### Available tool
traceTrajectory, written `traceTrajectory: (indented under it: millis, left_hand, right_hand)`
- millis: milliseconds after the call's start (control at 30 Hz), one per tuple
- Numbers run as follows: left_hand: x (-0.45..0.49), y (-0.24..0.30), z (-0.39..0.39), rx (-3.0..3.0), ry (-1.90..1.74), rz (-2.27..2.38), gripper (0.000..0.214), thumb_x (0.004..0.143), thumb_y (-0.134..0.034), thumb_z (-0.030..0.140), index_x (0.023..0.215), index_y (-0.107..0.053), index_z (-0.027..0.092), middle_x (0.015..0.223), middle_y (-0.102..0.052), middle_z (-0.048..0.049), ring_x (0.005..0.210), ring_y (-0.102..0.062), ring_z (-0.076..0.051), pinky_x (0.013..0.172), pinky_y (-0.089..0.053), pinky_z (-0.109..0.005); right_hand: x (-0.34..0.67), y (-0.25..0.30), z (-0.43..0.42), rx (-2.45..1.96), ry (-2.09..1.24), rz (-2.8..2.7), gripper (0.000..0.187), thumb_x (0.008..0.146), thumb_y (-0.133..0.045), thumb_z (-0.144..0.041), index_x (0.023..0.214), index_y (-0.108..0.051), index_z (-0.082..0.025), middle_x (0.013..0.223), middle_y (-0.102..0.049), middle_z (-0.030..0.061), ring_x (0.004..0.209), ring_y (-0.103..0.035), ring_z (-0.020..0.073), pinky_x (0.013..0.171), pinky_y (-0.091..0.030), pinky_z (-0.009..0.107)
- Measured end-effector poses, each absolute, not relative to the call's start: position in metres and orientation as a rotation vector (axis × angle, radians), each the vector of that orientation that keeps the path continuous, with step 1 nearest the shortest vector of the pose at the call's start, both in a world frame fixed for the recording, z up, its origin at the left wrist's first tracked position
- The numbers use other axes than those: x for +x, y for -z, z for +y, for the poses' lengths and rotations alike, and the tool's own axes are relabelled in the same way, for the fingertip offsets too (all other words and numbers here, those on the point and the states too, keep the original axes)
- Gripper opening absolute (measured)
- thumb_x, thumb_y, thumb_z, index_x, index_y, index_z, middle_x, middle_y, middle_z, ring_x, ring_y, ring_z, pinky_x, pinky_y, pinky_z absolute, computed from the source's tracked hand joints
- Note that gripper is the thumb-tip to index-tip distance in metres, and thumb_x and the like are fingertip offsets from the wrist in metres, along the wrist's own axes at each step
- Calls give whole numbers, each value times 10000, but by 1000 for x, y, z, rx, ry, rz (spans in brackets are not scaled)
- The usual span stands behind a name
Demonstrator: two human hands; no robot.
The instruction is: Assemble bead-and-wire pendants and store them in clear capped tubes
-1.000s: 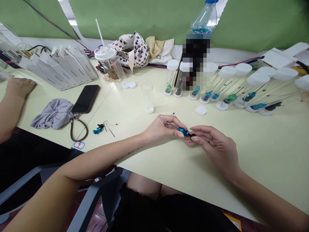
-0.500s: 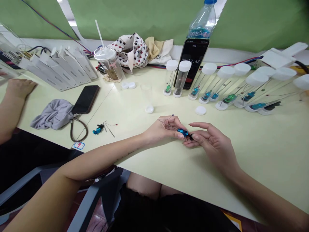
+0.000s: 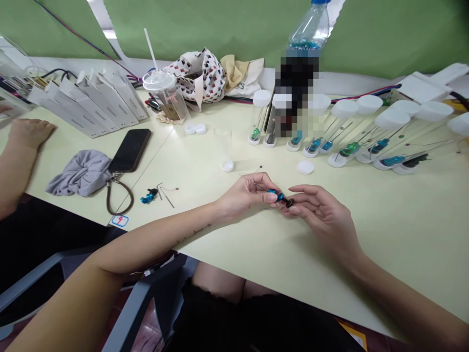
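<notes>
My left hand (image 3: 246, 196) is closed, pinching a small blue-and-black metal part (image 3: 275, 194) between thumb and fingers. Thin wire (image 3: 252, 172) with a small dark bead sticks out behind those fingers. My right hand (image 3: 322, 215) meets the part's round black end (image 3: 288, 202) with thumb and fingertips, its index finger held out above. How much of the part lies behind the fingers is hidden. On the table to the left lie a similar blue-and-black part (image 3: 148, 196), a small hex key (image 3: 159, 190) and a thin wire with a reddish bead (image 3: 177, 188).
Capped clear tubes (image 3: 348, 129) with coloured parts stand along the back right. Nearer are an uncapped clear tube (image 3: 226, 165) and a loose white cap (image 3: 305, 167). Left are a phone (image 3: 131, 150), a grey scrunchie (image 3: 82, 171), white boxes (image 3: 98, 105) and another person's hand (image 3: 31, 133).
The blue-and-black part has tilted, and its black end now shows more between my hands. My left hand has shifted slightly, with the beaded wire moving up. The phone at the back is now pixelated.
</notes>
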State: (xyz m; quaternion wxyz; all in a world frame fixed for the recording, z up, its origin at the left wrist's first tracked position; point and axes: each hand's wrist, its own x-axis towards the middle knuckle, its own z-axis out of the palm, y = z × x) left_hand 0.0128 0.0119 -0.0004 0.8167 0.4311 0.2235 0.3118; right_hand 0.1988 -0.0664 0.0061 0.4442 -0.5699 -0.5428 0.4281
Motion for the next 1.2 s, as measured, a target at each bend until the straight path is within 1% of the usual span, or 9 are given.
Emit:
traceTrajectory:
  millis: [67,133,233,400,567,800,933,1067,1200]
  left_hand:
    - [12,0,12,891,-686,513,284,665,-815,235,783,-586,115,802,-695,-24,706,-677,-127,771,-514,-313]
    - [12,0,13,882,-695,529,283,661,-817,231,783,-591,113,808,-692,-20,697,-673,-114,772,-506,-296]
    - [12,1,12,878,-689,517,278,665,-815,234,786,-597,112,814,-693,-28,693,-670,-113,774,-504,-298]
    - [14,2,10,852,-666,506,279,660,-819,231,780,-595,114,788,-690,-23,697,-670,-119,782,-512,-309]
    - [15,3,9,843,-674,503,272,661,-816,216,785,-599,108,789,-691,-29,707,-678,-129,787,-520,-322]
    - [14,2,8,855,-673,518,277,653,-821,215,776,-599,104,783,-694,-33,712,-678,-129,766,-529,-306]
    - [15,0,8,853,-676,521,300,631,-834,221,775,-596,106,799,-696,-29,704,-679,-133,765,-537,-317]
    - [15,1,8,858,-674,520,303,633,-832,221,779,-594,105,802,-694,-28,702,-678,-131,784,-534,-335]
    - [14,2,8,874,-678,510,296,644,-826,219,784,-593,105,824,-698,-34,704,-679,-131,793,-527,-343]
  right_hand:
    - [200,-3,-68,-1440,-882,-1469,381,787,-703,-437,1077,-584,-220,903,-716,46,796,-719,208,784,-594,374]
    - [200,0,-69,-1480,-685,-1619,305,819,-681,-381,1067,-590,-228,927,-720,37,815,-720,200,781,-590,357]
    - [202,1,-71,-1523,-462,-1774,194,869,-629,-314,1047,-603,-242,920,-731,15,796,-726,188,717,-589,316]
    - [203,0,-71,-1536,-281,-1861,115,890,-593,-312,971,-625,-236,862,-743,13,753,-734,200,605,-575,281]
    - [204,2,-71,-1550,-275,-1864,133,896,-578,-337,964,-625,-234,820,-747,8,730,-734,202,575,-569,276]
    - [202,0,-74,-1629,-441,-1787,182,889,-578,-397,1004,-636,-269,820,-747,19,789,-735,241,568,-577,317]
    - [202,-1,-75,-1627,-517,-1755,191,886,-585,-396,1024,-633,-273,824,-749,10,771,-736,234,551,-576,316]
    - [203,-1,-75,-1614,-526,-1760,170,891,-587,-368,1025,-632,-273,811,-752,-10,728,-737,212,587,-571,314]
    - [204,-1,-73,-1617,-524,-1765,159,896,-582,-356,1022,-631,-272,797,-751,-19,716,-736,212,632,-566,335]
